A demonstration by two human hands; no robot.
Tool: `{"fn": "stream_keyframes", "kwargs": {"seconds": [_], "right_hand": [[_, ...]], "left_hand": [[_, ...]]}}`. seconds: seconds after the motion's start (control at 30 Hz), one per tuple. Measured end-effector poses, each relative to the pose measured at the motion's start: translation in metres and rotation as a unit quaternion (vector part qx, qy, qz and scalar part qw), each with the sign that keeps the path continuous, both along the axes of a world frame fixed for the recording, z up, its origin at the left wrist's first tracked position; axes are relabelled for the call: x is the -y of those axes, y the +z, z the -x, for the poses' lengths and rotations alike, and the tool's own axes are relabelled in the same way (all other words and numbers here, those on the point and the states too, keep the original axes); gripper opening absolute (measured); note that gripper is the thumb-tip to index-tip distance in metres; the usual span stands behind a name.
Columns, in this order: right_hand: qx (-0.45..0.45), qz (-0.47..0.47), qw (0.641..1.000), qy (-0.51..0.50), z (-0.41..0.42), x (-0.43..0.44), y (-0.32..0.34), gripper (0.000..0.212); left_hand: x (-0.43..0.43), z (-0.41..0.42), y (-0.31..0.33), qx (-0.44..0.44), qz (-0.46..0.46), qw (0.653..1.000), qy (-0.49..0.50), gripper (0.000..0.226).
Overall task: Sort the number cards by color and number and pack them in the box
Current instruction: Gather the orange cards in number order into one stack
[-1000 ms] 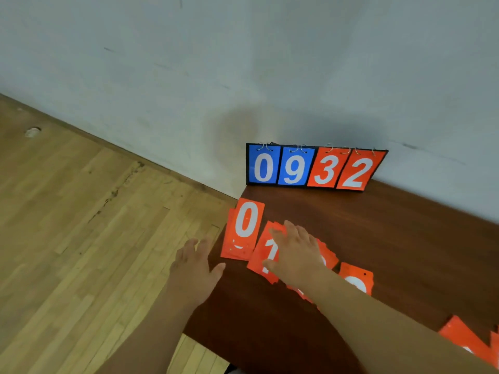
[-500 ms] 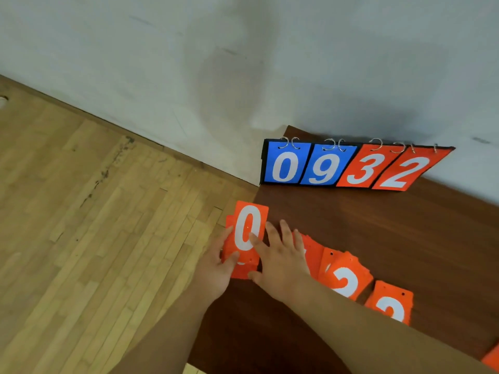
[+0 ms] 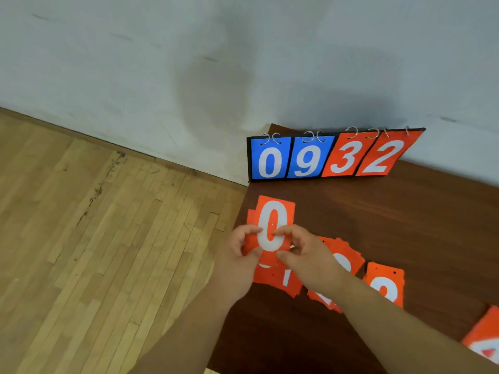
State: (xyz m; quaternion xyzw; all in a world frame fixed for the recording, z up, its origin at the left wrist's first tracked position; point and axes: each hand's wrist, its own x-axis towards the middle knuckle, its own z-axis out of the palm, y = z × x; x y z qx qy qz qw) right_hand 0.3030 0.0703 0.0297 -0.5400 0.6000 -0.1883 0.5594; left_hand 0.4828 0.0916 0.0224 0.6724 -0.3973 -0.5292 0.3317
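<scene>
An orange card with a white 0 (image 3: pixel 274 214) is held up at the table's left end, on top of a small stack of orange cards. My left hand (image 3: pixel 239 261) grips its left edge, thumb below and fingers curled over the top. My right hand (image 3: pixel 306 255) pinches the card's lower right part. Under my hands lie more orange cards: one showing part of a 1 (image 3: pixel 280 279), one mostly hidden behind my right hand (image 3: pixel 345 259) and one with a 2 (image 3: pixel 384 284).
A flip scoreboard (image 3: pixel 332 156) stands against the wall, showing blue 0 and 9, orange 3 and 2. The dark wooden table (image 3: pixel 391 217) ends just left of my hands, with wood floor (image 3: pixel 108 238) beyond. Another orange card (image 3: pixel 483 338) lies at the right edge.
Both hands have closed on the 0 card: the left came up from beside the table edge, and the right left the spread cards. The view has shifted toward the cards.
</scene>
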Motion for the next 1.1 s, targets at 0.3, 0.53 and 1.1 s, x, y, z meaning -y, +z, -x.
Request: {"fn": "stream_keyframes", "kwargs": {"seconds": [0.3, 0.53, 1.1], "right_hand": [[-0.186, 0.016, 0.967, -0.175, 0.103, -0.056, 0.025, 0.039], [-0.2, -0.002, 0.962, -0.183, 0.132, -0.097, 0.028, 0.04], [-0.151, -0.017, 0.965, -0.214, 0.16, -0.132, 0.042, 0.03]], "left_hand": [[-0.015, 0.065, -0.028, 0.375, -0.07, 0.903, -0.196, 0.101], [-0.027, 0.094, -0.02, 0.388, -0.109, 0.894, -0.197, 0.095], [-0.05, 0.102, -0.023, 0.389, -0.089, 0.903, -0.161, 0.088]]}}
